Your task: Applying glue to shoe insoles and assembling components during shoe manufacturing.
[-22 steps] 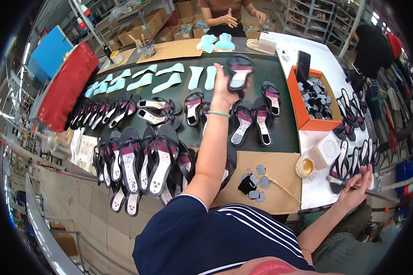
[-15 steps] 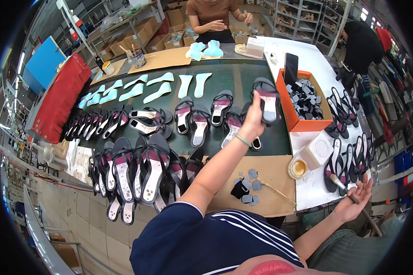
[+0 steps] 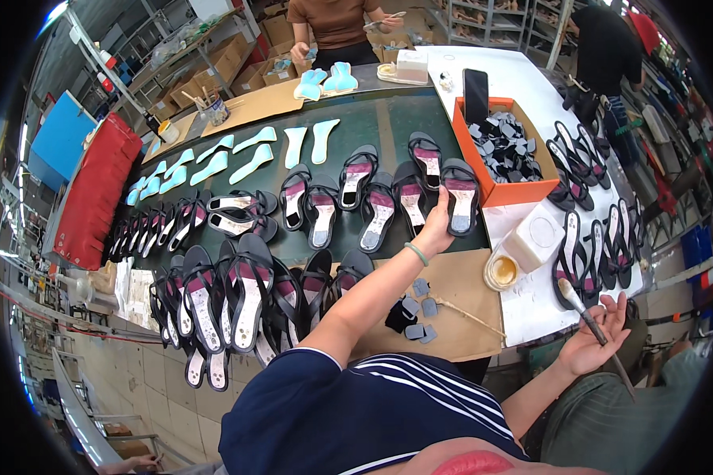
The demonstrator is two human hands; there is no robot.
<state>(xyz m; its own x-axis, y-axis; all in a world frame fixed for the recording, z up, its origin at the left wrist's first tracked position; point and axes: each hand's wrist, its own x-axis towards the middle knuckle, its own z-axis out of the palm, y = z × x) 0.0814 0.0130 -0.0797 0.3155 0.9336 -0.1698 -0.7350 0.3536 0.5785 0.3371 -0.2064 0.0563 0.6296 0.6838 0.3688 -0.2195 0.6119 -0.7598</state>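
Note:
My left hand point(image 3: 433, 231) grips a black strappy sandal point(image 3: 461, 207) by its side, fingers partly hidden. This sandal is at the right end of a row on the green table, beside the orange box; a grey pad covers its heel area. Close by lie more black sandals, one with a black heel patch point(image 3: 426, 162). Palm up at the lower right, my right hand point(image 3: 590, 344) has a long-handled brush point(image 3: 580, 307) across its fingers, bristles pointing away from me. Loose grey and black pads point(image 3: 414, 309) lie on brown cardboard point(image 3: 467, 293) between my arms.
The orange box point(image 3: 519, 192) holds many small pads, with a phone point(image 3: 475, 95) leaning at its corner. A white container with a glue cup point(image 3: 502, 271) stands before it. Sandals crowd the left front edge point(image 3: 249, 301) and white surface. Blue-white cutouts point(image 3: 249, 162) lie behind; a co-worker point(image 3: 333, 28) stands opposite.
My left hand has brought the sandal down and nearer, setting it beside the others. The brush stays in my right hand, its handle turned more steeply. The whole view has shifted slightly.

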